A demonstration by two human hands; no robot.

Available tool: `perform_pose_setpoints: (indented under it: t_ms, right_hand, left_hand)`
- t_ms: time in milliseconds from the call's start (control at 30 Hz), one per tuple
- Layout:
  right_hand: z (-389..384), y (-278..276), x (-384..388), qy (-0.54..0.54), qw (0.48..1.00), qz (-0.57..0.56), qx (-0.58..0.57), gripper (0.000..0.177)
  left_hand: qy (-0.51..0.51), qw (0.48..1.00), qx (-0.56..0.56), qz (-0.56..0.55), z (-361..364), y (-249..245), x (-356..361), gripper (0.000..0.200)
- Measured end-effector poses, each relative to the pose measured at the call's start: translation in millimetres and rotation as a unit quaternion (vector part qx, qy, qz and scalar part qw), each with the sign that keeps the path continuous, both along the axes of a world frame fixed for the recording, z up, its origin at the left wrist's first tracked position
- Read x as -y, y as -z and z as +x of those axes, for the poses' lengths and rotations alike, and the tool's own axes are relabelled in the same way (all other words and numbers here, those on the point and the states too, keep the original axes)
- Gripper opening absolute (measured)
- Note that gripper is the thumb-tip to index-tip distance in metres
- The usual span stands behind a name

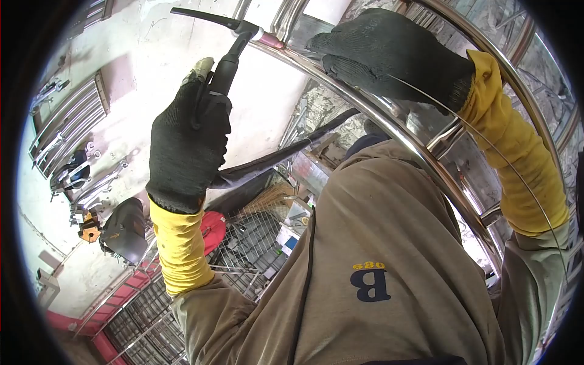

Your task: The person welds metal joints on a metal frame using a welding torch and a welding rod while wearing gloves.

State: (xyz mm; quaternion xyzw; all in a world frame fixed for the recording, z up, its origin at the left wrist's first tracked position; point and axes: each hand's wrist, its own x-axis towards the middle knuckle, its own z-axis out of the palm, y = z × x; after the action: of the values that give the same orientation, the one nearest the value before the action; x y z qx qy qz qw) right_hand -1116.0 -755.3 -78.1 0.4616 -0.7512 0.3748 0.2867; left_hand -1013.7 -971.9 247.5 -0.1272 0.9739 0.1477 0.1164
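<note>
My left hand (188, 140), in a black glove and yellow cuff, is wrapped round the handle of a welding torch (225, 70). The torch's pink nozzle (271, 40) points right, at or just beside a shiny metal tube (359, 97); whether they touch is unclear. My right hand (395, 55), gloved the same way, is closed around a thin metal rod (480, 132) at the tube's upper end. The rod trails back along my right forearm. Its tip is hidden. From the torch hand a dark sleeved cable (274, 161) runs right, behind the tube.
More curved tubes (517, 79) and crossbars form a frame at the right. On the left wall hang wrenches (97, 185), a metal grille (70, 128) and a dark welding mask (126, 228). A wire rack (243, 243) and a red round object (213, 231) lie beyond my left forearm.
</note>
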Motion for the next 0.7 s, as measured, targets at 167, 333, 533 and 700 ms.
perform_pose_setpoints:
  t_ms: [167,333,533,700]
  right_hand:
    - [12,-89,-17,-0.047,0.998,-0.038,0.016,0.035]
    - [17,-133,-21,-0.077,0.987,0.069,0.127,0.035]
    - [17,-133,-16,-0.066,0.987,0.009,0.144,0.035]
    - [14,-115,-18,-0.005,0.999,0.018,0.047,0.039]
  left_hand:
    - [0.123,0.988,-0.020,-0.095,-2,3,4,0.044]
    - [0.030,0.998,-0.008,0.059,0,7,13,0.048]
    - [-0.133,0.947,-0.101,0.276,7,7,46,0.062]
    - [-0.291,0.786,-0.222,0.499,69,90,139,0.048]
